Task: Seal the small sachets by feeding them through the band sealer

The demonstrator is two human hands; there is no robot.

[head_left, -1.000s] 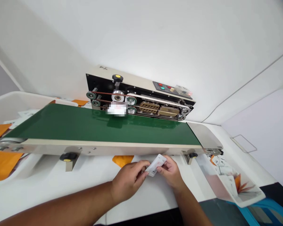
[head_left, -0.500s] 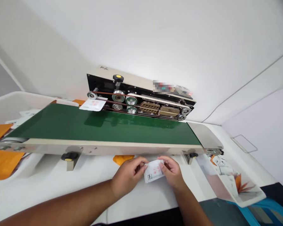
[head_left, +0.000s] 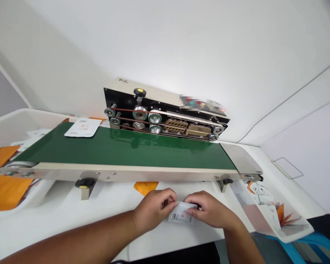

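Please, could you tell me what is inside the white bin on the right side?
White printed packets and something orange show inside the bin. Whatever lies beneath them is covered and cannot be seen.

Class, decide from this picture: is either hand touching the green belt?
No: the left hand and right hand hold a white packet, apart from the green belt.

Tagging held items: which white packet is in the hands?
The packet held between the left hand and right hand, nearer than the green belt. Another packet lies untouched toward the belt's left end; others are in the right bin.
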